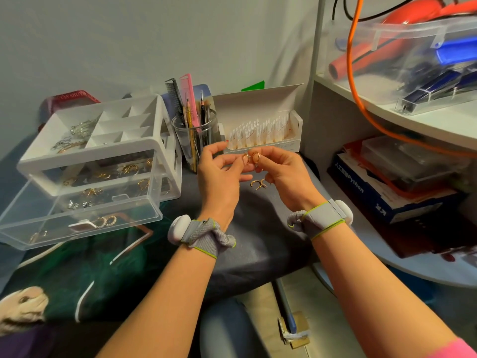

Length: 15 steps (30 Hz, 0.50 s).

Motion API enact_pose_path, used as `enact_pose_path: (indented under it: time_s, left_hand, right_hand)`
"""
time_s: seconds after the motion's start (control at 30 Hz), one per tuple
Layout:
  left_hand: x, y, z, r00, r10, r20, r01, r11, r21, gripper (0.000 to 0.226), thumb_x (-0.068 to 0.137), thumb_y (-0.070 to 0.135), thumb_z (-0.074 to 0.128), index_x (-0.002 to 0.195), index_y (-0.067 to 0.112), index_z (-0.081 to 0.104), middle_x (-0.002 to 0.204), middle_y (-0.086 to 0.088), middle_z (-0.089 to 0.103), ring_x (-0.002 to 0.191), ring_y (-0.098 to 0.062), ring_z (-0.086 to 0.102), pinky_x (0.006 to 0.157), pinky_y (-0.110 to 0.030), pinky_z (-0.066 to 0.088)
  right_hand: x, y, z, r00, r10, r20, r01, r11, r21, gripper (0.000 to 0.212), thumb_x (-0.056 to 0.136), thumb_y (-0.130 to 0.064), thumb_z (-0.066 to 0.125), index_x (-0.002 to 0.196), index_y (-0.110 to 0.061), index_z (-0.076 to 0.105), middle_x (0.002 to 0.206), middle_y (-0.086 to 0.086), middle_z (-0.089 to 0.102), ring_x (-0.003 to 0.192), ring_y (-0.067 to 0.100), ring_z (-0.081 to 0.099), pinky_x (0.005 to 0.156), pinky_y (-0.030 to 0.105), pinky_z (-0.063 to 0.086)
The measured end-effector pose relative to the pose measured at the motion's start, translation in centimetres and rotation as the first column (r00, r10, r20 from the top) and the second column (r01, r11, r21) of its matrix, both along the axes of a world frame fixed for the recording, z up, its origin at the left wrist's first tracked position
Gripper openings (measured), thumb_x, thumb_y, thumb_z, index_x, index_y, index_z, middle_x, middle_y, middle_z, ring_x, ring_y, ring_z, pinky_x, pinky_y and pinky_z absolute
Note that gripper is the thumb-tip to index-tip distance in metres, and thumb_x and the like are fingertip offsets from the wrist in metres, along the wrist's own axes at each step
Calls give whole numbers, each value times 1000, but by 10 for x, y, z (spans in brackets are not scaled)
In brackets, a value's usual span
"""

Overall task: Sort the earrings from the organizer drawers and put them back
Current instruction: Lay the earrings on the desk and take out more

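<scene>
The left hand (219,171) and right hand (281,174) each pinched 1 small gold hoop earring (246,158), held close together above the grey worktop (258,228). 2 more earrings (259,183) lay beneath, right of the organizer (103,148).

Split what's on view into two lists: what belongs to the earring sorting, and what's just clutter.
Belongs:
left hand and right hand, each pinching a gold hoop earring
gold earrings on the cloth
white organizer
pulled-out clear drawer

Clutter:
jar of combs and pencils
white box of vials
orange cable
</scene>
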<state>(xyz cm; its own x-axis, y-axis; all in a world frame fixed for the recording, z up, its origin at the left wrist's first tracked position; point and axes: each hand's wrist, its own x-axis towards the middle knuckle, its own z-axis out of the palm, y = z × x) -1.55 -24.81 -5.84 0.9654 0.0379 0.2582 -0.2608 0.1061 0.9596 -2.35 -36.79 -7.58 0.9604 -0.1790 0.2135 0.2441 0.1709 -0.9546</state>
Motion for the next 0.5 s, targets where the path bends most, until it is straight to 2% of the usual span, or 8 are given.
enact_pose_path:
  time_s: [0.13,0.5]
  left_hand:
    - [-1,-2,-1,1000,1,-18,-2,1000,-17,43,89,-6,61,122,9,39,82,-9,66,60,-10,71,53,-23,57]
    - [-1,-4,-4,1000,-2,-20,2,1000,3,44,89,-5,61,124,7,39,81,-7,67,63,-12,71,56,-25,58]
  right_hand:
    - [-2,-3,-2,1000,15,-7,-15,999,30,11,91,-10,60,87,-15,69,73,0,63,60,4,51,47,14,32]
    - [-3,-5,-4,999,9,-45,-8,1000,25,11,91,-14,62,93,-17,71,77,-1,65,63,4,50,48,12,37]
